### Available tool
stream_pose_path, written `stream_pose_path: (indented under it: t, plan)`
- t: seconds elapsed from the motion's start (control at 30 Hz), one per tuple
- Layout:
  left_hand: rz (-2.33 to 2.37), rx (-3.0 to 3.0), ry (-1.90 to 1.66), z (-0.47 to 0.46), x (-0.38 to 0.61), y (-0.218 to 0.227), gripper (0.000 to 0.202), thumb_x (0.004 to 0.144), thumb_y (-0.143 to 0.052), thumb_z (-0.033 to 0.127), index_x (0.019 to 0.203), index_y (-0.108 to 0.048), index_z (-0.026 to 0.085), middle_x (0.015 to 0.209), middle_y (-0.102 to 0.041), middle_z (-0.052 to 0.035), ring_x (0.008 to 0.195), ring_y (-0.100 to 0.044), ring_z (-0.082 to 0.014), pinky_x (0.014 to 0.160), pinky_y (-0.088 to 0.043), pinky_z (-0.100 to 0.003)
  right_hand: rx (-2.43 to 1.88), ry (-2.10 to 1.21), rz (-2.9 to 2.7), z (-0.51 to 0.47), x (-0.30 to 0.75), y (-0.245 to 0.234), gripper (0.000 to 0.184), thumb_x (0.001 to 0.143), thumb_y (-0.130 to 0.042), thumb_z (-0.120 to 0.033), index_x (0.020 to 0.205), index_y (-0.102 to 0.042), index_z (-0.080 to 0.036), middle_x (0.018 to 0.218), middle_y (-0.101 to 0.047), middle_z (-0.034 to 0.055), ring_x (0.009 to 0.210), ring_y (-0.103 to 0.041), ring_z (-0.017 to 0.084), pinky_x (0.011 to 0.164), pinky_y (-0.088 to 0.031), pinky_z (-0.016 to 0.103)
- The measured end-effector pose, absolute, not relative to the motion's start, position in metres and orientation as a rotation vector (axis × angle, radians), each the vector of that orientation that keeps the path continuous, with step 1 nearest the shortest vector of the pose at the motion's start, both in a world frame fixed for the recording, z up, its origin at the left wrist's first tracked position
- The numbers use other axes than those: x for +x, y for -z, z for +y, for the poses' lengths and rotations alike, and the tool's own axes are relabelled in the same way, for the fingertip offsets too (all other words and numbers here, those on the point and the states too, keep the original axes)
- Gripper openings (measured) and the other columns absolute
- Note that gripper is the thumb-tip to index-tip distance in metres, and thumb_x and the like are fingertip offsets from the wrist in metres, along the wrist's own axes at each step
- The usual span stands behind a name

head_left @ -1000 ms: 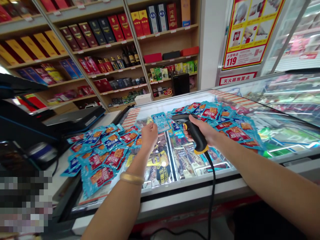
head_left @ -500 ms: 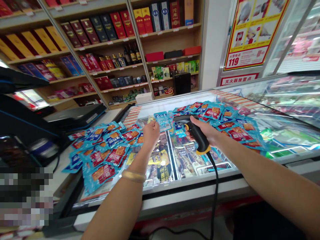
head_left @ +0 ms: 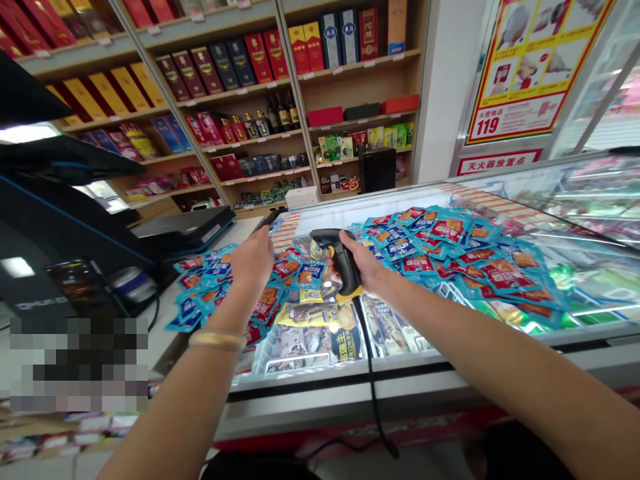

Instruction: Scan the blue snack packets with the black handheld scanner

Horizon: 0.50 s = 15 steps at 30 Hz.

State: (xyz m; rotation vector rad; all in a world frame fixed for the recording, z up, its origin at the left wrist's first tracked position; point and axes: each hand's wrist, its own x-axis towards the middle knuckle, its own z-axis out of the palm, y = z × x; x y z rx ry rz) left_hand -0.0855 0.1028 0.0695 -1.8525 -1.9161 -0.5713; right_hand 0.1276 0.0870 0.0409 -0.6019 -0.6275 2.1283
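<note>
My right hand grips a black corded barcode scanner with yellow trim, its head pointing left over the packets. Its black cord hangs down over the freezer's front. My left hand, with a gold bangle on the wrist, is over the left heap of blue-and-red snack packets. Its fingers are hidden, so I cannot tell if it holds anything. A blue packet lies just left of the scanner head. More packets cover the glass lid to the right.
The packets lie on a glass-topped chest freezer with printed packaging visible inside. To the left are a white counter and a black checkout device. Wooden shelves of boxed liquor stand behind. A part of the lower left is pixelated.
Both hands and the scanner have moved left, toward the middle of the freezer. The view has swung left too. The blue packet once near the scanner's far side now lies beside its head.
</note>
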Motion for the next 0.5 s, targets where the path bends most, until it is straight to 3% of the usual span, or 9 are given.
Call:
stream_pose_path:
  t: [0.1,0.2,0.5]
  plan:
    - [-1.848,-1.962,0.332,0.095,-0.110,-0.053,0.036,0.090,-0.035,0.023,0.107,-0.066,0.016,0.117,-0.066,-0.0156,0.108,-0.062,-0.0297,0.093,-0.045,-0.041,-0.654,-2.192,-0.560,0.093,0.095,-0.032,0.049,0.094,-0.037,-0.057,0.073,-0.052,-0.015,0.050,-0.051,0.0019,0.044,-0.050,0.012,0.043,-0.044,0.021]
    - [-1.907,-2.035,0.189,0.091,-0.121,-0.037,0.038,0.091,-0.032,0.025,0.108,-0.066,0.016,0.118,-0.066,-0.0141,0.106,-0.063,-0.0288,0.090,-0.048,-0.040,-0.657,-2.223,-0.565,0.093,0.079,-0.025,0.049,0.094,-0.038,-0.056,0.072,-0.052,-0.015,0.050,-0.050,0.0017,0.045,-0.050,0.012,0.043,-0.044,0.021]
    - [-1.756,-2.100,0.540,0.097,-0.103,-0.042,0.040,0.091,-0.032,0.024,0.110,-0.066,0.013,0.119,-0.066,-0.0149,0.115,-0.059,-0.0272,0.101,-0.042,-0.039,-0.575,-2.185,-0.563,0.088,0.110,-0.038,0.047,0.095,-0.037,-0.055,0.076,-0.054,-0.015,0.055,-0.055,0.0029,0.046,-0.052,0.012,0.045,-0.047,0.022]
